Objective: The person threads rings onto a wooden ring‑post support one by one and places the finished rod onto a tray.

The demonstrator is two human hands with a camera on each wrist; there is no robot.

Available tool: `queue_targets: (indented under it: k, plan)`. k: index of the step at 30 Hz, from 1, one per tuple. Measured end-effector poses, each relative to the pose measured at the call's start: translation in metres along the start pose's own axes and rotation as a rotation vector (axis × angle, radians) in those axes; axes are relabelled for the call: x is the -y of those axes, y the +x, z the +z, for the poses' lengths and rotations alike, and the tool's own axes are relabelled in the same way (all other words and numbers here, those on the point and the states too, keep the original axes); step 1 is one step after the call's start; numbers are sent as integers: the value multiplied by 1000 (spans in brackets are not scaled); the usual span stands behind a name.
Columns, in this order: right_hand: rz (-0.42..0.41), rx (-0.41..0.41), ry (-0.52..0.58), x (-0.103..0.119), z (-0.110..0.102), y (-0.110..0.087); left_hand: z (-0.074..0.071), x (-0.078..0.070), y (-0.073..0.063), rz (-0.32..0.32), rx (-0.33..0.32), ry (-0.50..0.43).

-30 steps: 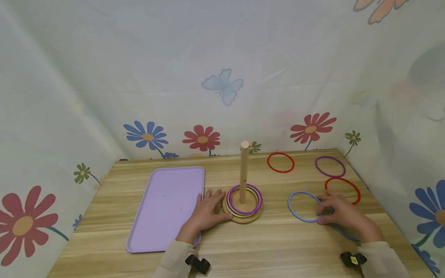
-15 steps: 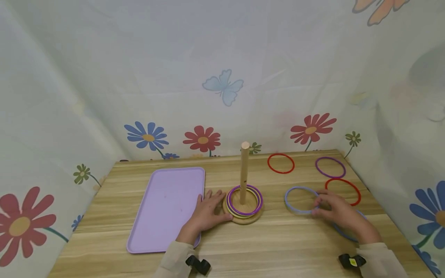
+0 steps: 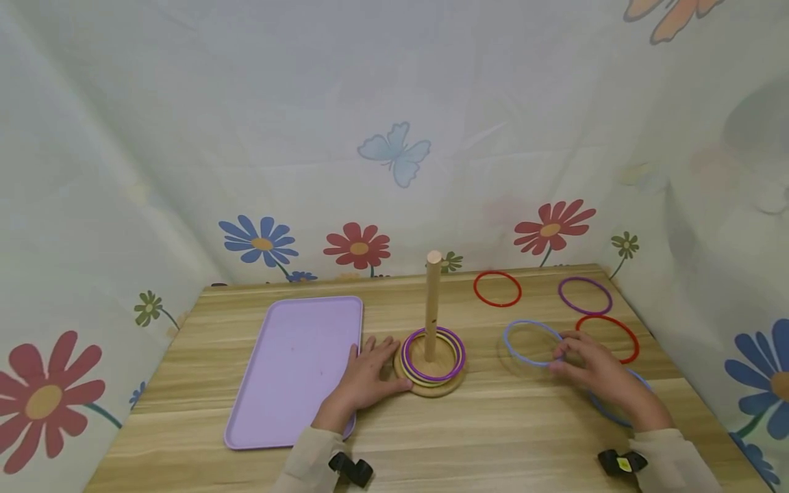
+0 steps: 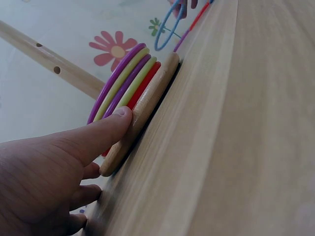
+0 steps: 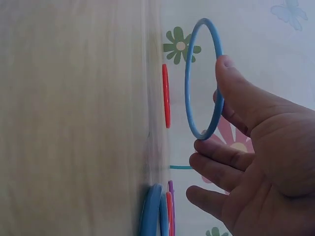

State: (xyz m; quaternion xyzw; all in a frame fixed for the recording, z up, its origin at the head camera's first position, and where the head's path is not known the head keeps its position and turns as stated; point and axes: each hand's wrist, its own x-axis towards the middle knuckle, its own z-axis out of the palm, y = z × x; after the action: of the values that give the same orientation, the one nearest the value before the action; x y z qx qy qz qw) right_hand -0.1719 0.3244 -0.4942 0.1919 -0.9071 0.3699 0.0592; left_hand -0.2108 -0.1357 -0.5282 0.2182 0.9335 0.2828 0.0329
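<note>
My right hand [image 3: 594, 373] pinches a thin light-blue ring [image 3: 524, 359] between thumb and fingers. In the right wrist view the blue ring [image 5: 188, 98] is up off the table, its other fingers spread below. My left hand [image 3: 364, 380] lies spread against the round wooden base [image 3: 431, 392] of a ring stand. Its thumb [image 4: 118, 118] presses on the base edge in the left wrist view. An upright wooden post [image 3: 433, 301] rises from the base, with several purple, yellow-green and red rings [image 4: 113, 76] stacked around it.
Left of the stand lies a purple tray [image 3: 296, 370]. At the back right are a red ring [image 3: 497, 305] and a purple ring [image 3: 559, 291]. Another red ring [image 3: 637, 342] lies beyond my right hand, and another blue ring [image 3: 610, 419] is partly hidden under my right forearm.
My right hand has raised the blue ring off the table and shifted it slightly left and away from me. The left hand and the stand have stayed put.
</note>
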Motion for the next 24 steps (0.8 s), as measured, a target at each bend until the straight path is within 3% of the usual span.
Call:
queue_targets:
  k: [16,24]
  plan:
    - [-31,-64,27,7,1,3,-1,-1,0,1,2,-15]
    - [18,-59,15,13,-3,7,-1,0,0,-3,7,-9]
